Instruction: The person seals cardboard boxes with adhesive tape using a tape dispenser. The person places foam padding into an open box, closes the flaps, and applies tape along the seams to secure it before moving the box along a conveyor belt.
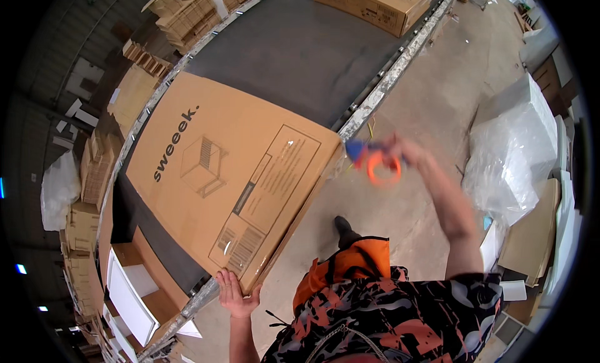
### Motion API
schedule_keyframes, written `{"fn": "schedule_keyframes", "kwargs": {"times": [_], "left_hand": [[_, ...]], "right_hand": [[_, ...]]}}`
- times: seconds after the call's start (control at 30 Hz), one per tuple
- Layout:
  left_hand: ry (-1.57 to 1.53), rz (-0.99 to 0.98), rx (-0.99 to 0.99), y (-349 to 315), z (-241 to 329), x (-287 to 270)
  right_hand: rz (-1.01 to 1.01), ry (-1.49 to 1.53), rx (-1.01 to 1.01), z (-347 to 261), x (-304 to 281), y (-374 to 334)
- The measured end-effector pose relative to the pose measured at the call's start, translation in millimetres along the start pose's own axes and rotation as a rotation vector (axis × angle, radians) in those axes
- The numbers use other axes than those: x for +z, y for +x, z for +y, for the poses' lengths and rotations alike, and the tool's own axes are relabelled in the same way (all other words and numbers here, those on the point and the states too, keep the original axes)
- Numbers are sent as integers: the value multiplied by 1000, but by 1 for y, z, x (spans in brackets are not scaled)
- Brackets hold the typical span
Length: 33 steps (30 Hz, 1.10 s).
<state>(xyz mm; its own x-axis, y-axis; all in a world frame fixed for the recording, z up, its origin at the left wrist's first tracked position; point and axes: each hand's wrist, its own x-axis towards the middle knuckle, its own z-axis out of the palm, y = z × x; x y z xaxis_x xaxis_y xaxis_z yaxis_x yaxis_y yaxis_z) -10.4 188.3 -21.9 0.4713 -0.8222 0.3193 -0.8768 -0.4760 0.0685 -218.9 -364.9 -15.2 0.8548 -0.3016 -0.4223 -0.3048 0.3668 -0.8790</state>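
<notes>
A large flat brown cardboard carton (pixel 250 157) lies on the dark conveyor belt, its top printed with a line drawing of a piece of furniture and a label panel. My left hand (pixel 236 295) rests on the carton's near corner, fingers laid flat over the edge and thumb spread apart along the side. In my right hand (pixel 405 152) is a tape gun (pixel 356 151) with blue and red parts and an orange roll core. The tape gun is held at the carton's right end, by the far corner. Motion blurs this hand, and the tape itself is hard to make out.
Farther up the belt (pixel 275 44) lies another carton (pixel 381 7). An open carton with white panels (pixel 132 294) stands at the lower left. Stacked brown cardboard (pixel 194 19) lines the far side. Plastic-wrapped white blocks (pixel 509 150) and boards (pixel 531 232) stand to the right.
</notes>
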Motion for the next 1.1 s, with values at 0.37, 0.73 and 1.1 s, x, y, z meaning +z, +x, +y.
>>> {"fn": "schedule_keyframes", "kwargs": {"times": [0.37,0.73,1.1], "left_hand": [[-298,-191,377,211,78,-33],[501,-896,1047,407,235,103],[652,-655,1461,283,143,38]], "right_hand": [[247,415,-238,83,203,-31],[361,292,-111,57,212,-41],[514,34,-298,130,343,-69]]}}
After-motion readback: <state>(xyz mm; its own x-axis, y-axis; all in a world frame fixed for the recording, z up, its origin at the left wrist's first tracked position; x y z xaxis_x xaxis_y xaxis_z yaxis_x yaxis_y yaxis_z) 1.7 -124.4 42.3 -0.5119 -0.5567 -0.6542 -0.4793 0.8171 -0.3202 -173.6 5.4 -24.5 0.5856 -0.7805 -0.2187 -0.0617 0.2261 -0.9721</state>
